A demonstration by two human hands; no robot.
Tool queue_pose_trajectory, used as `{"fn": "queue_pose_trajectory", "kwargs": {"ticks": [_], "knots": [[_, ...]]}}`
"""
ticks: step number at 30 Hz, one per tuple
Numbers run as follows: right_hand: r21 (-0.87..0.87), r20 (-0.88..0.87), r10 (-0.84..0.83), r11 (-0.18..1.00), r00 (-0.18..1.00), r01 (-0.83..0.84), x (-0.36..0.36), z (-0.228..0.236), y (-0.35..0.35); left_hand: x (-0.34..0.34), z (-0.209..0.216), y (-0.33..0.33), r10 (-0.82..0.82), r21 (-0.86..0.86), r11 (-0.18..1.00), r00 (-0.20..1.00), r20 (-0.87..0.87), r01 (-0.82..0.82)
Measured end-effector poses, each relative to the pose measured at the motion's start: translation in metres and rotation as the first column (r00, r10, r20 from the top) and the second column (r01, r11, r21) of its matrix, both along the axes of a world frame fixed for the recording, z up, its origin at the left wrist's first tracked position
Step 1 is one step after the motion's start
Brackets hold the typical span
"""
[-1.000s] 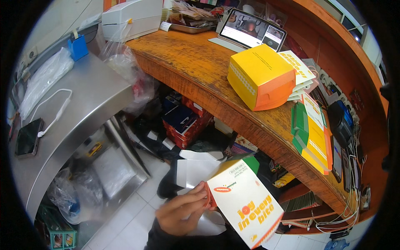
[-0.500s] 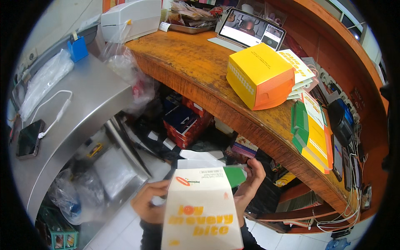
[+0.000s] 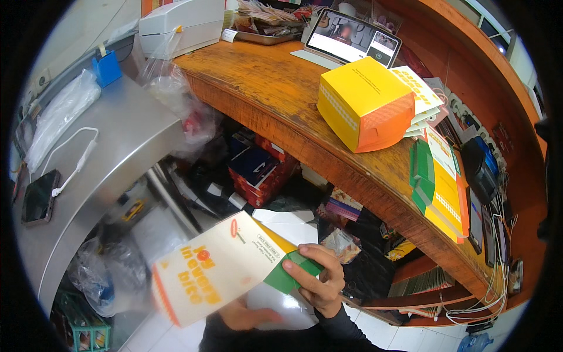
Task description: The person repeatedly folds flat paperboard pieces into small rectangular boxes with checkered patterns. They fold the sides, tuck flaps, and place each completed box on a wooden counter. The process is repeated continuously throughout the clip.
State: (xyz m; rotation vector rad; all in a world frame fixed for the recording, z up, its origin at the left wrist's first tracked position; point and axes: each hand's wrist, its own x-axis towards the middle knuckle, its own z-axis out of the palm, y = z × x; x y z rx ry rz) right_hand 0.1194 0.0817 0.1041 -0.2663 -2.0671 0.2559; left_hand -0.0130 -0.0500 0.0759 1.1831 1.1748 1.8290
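A cream cardboard food box (image 3: pixel 211 267) with yellow lettering is held tilted in front of me, its printed panel toward me. Green and white flaps stand out at its far end. My right hand (image 3: pixel 321 280) is closed on the green side flap (image 3: pixel 281 274), fingers over its outside. Below the box, my left hand (image 3: pixel 249 315) is smeared by motion and partly covered by the panel, so its fingers cannot be made out. An assembled yellow and orange box (image 3: pixel 366 102) stands on the wooden desk (image 3: pixel 252 88).
Flat box blanks (image 3: pixel 440 188) in green, yellow and orange lie along the desk's right side. A tablet (image 3: pixel 355 38) and a white printer (image 3: pixel 182 26) stand at the back. On the left metal counter (image 3: pixel 135 126) are a phone (image 3: pixel 40 196) and a blue tape dispenser (image 3: pixel 107 67).
The box has swung left and tilted, its lower end now at the left. My right hand has moved onto the green flap, and my left hand has slipped below the box.
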Motion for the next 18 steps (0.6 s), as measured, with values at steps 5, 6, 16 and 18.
{"fn": "queue_pose_trajectory", "kwargs": {"ticks": [5, 6, 16, 18], "knots": [[-0.117, -0.035, 0.057, 0.991, 0.998, -0.061, 0.002, -0.002, -0.003, 0.004, 0.008, 0.004, 0.252, -0.107, 0.951, 0.930, -0.269, -0.289], [-0.223, -0.075, 0.075, 0.971, 0.994, -0.090, 0.002, -0.001, -0.005, 0.004, 0.008, 0.006, 0.258, -0.136, 0.937, 0.898, -0.355, -0.323], [-0.635, -0.364, 0.200, 0.661, 0.910, -0.400, 0.006, 0.003, -0.016, 0.017, 0.017, 0.016, 0.363, 0.024, 0.927, 0.879, -0.309, -0.374], [-0.612, -0.362, 0.211, 0.681, 0.908, -0.403, 0.006, 0.001, -0.017, 0.018, 0.018, 0.016, 0.369, 0.030, 0.925, 0.880, -0.298, -0.378]]}}
